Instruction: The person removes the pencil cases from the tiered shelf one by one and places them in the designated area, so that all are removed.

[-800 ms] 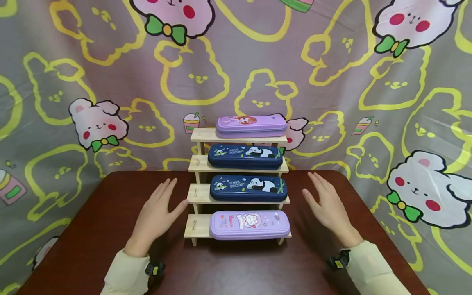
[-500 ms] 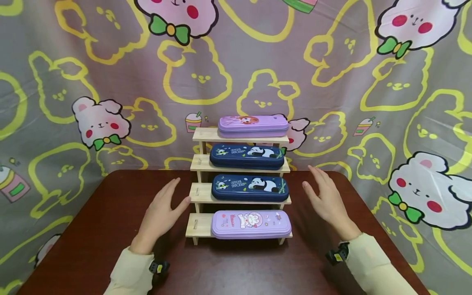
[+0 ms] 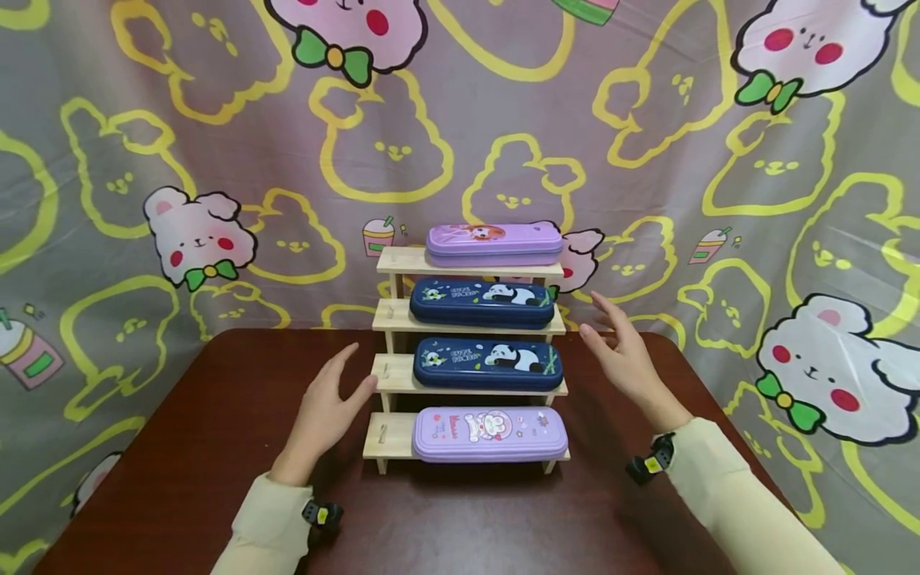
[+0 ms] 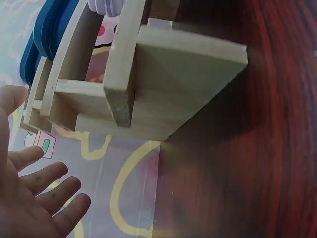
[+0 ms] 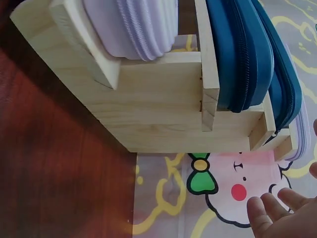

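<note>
A stepped wooden rack [image 3: 390, 367] stands on the table with a pencil case on each shelf. On the lowest lies a lilac pencil case [image 3: 492, 435] with a rabbit print. Above it are a dark blue panda pencil case [image 3: 489, 363] and a second blue panda pencil case [image 3: 483, 303]. A purple pencil case [image 3: 494, 243] with a cartoon figure tops the rack. My left hand [image 3: 327, 411] hovers at the rack's left side, fingers extended, holding nothing. To the right, my right hand [image 3: 624, 355] is raised beside the upper blue case, fingers spread and apart from it.
The dark brown table [image 3: 460, 523] carries the rack near its back edge. Behind and around hangs a patterned curtain [image 3: 517, 104] with cartoon animals. Each wrist wears a black camera strap, seen on the left [image 3: 322, 513] and right [image 3: 650, 459].
My right hand has risen and moved slightly inward, toward the upper blue case. My left hand has shifted a little to the right. The pencil cases keep their places on the rack.
</note>
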Available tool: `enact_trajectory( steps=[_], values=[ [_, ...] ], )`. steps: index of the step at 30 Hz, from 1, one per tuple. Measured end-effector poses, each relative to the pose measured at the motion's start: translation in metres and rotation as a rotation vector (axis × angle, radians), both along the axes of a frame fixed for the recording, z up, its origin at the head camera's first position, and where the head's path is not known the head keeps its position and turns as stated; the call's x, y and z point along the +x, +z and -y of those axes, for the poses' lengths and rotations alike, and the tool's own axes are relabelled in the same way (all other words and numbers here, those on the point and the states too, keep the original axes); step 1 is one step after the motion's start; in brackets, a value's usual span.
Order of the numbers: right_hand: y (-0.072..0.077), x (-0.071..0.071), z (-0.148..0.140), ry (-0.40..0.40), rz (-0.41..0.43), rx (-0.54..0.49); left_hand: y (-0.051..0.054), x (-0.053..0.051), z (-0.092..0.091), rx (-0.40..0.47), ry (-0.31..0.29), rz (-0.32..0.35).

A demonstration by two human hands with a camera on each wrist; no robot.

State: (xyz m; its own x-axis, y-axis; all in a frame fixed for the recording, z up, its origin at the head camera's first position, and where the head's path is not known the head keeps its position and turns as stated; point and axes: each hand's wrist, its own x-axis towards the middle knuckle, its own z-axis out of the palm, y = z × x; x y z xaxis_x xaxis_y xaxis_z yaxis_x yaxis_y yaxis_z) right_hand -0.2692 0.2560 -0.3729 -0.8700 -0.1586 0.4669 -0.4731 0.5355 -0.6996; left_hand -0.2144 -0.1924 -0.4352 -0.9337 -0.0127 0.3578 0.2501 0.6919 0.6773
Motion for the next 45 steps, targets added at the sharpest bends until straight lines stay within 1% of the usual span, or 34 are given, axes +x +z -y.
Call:
enact_trajectory(
  steps=[3, 6, 10, 14, 18, 21, 25, 27, 33, 37, 42, 45],
  values=[
    [0.004, -0.006, 0.002, 0.018, 0.022, -0.023, -0.002, -0.001, -0.004, 0.044, -0.007, -0.010],
    [0.006, -0.013, 0.004, 0.030, 0.047, -0.034, -0.006, -0.002, -0.008, 0.086, -0.001, -0.022],
    [0.010, -0.021, 0.008, 0.055, 0.053, -0.059, -0.009, -0.003, -0.014, 0.135, 0.002, -0.026],
    [0.017, -0.027, 0.012, 0.066, 0.049, -0.067, -0.008, -0.006, -0.019, 0.183, -0.011, -0.009],
    [0.025, -0.033, 0.016, 0.069, 0.067, -0.062, -0.007, -0.007, -0.024, 0.232, -0.022, 0.014],
    [0.036, -0.036, 0.021, 0.077, 0.084, -0.069, -0.006, -0.008, -0.028, 0.257, -0.017, 0.033],
    [0.059, -0.031, 0.031, 0.072, 0.091, -0.093, -0.006, -0.009, -0.033, 0.290, 0.004, 0.061],
    [0.068, -0.031, 0.036, 0.068, 0.099, -0.107, -0.006, -0.009, -0.036, 0.311, 0.008, 0.071],
    [0.083, -0.040, 0.046, 0.084, 0.100, -0.114, -0.007, -0.010, -0.044, 0.362, 0.015, 0.081],
    [0.086, -0.052, 0.050, 0.084, 0.119, -0.113, -0.009, -0.011, -0.049, 0.393, 0.027, 0.082],
    [0.078, -0.080, 0.048, 0.086, 0.137, -0.106, -0.011, -0.011, -0.054, 0.444, 0.045, 0.084],
    [0.078, -0.088, 0.050, 0.117, 0.148, -0.093, -0.012, -0.012, -0.057, 0.479, 0.053, 0.078]
  ],
)
